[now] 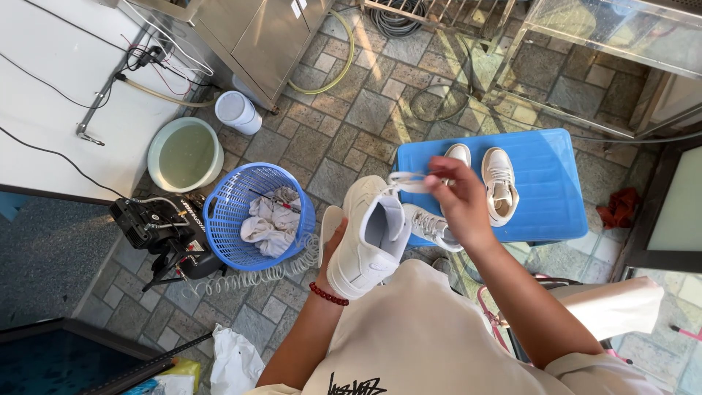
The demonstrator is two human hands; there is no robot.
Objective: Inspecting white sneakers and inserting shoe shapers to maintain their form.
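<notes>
At frame centre, the left hand (330, 245) cups a white sneaker (371, 238) from beneath, fingers closed round it. The right hand (461, 201) pinches its white lace (406, 181) above the blue bench (556, 183), where more white shoes (499, 183) lie.

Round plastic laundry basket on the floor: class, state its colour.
Blue, holding pale cloths; the round plastic laundry basket shows best in the head view.

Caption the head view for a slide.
Left hand cradles a white sneaker while right hand pulls its lace.
</notes>
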